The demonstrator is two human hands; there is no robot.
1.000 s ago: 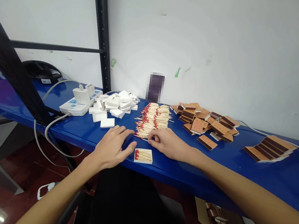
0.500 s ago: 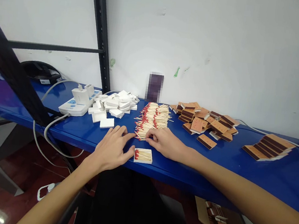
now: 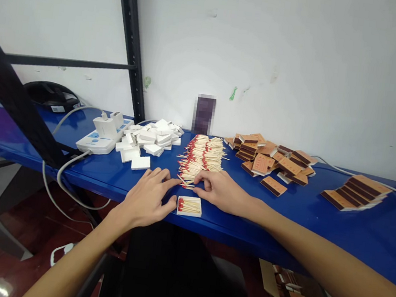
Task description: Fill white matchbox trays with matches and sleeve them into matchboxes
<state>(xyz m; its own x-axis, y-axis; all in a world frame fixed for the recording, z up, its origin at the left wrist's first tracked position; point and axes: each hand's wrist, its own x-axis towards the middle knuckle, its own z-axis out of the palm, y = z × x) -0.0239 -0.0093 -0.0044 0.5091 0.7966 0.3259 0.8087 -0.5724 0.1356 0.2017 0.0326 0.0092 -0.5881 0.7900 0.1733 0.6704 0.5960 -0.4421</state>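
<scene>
A long heap of red-headed matchsticks (image 3: 206, 156) lies in front of me on the blue shelf. At its near end, my right hand (image 3: 220, 188) has thumb and index finger curled round the pale ends of a few matchsticks (image 3: 188, 186). My left hand (image 3: 148, 198) is open, palm down, its index fingertip by the red heads of those sticks. Its thumb tip is at the left end of a small white matchbox tray (image 3: 189, 213), which sits at the shelf's front edge holding several matchsticks, heads to the left.
White empty trays (image 3: 149, 137) are piled at left, beside a power strip (image 3: 97, 143) with plugs and cables. Brown matchbox covers (image 3: 272, 160) are heaped at right, with a neat row of matchboxes (image 3: 356, 193) farther right. A black rack post (image 3: 134, 39) rises at left.
My right thumb and index finger have parted a little, and a few matchsticks now show separately at the near end of the heap. My left hand has hardly moved.
</scene>
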